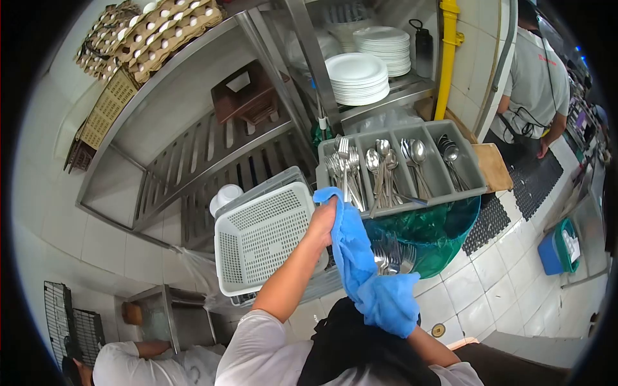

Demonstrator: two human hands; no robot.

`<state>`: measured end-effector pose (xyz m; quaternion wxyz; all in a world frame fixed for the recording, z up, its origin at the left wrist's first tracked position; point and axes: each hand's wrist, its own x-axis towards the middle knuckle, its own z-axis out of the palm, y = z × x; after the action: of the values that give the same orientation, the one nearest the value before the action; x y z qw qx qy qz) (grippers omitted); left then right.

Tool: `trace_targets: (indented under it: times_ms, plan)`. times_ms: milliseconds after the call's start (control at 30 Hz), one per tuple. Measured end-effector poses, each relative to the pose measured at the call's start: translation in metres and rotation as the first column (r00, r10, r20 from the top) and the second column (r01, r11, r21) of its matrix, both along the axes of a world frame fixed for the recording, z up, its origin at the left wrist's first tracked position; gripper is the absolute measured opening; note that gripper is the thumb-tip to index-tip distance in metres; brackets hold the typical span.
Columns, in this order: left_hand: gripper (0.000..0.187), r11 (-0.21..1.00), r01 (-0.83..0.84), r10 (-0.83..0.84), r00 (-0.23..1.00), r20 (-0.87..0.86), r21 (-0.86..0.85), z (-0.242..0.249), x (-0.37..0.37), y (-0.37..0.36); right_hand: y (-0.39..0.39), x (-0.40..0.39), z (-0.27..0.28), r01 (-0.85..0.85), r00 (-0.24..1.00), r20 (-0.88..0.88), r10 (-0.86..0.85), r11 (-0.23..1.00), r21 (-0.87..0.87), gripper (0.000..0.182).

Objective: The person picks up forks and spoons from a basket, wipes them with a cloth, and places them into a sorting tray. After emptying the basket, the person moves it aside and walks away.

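My left hand (pixel 323 222) is closed around the upper end of a blue cloth (pixel 351 244), right at the near edge of a grey cutlery tray (pixel 418 206). A fork (pixel 344 151) stands upright there, its handle running down to the cloth by my fingers. The cloth hangs across to my right hand, which is wrapped in it and hidden; the wrist (pixel 428 344) shows below. A bunch of forks and spoons (pixel 394 254) sticks up from the cloth at that hand. Forks, spoons (pixel 383 164) and dark-handled cutlery (pixel 449 151) lie in the tray's compartments.
Left of my arm sits a white perforated basket (pixel 264 241). A green-lined bin (pixel 444 231) is under the tray. Stacked white plates (pixel 357 77) stand on the shelf behind, near a yellow pipe (pixel 446 64). One person (pixel 537 71) is at far right, another (pixel 148 363) at lower left.
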<state>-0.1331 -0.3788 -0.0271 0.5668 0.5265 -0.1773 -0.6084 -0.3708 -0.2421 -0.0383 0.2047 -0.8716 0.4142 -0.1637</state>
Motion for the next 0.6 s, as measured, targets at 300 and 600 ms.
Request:
trace_targets:
  times_ms: [300, 600]
  plan:
    - [0.020, 0.917, 0.399, -0.399, 0.916, -0.025, -0.027, -0.018, -0.052, 0.085, -0.009, 0.001, 0.005, -0.012, 0.981, 0.194, 0.009, 1.000, 0.014, 0.037]
    - [0.017, 0.963, -0.041, 0.074, 0.990, 0.118, -0.266, -0.004, -0.093, 0.095, 0.009, 0.020, -0.085, -0.031, 0.997, -0.081, 0.004, 0.939, -0.343, 0.036]
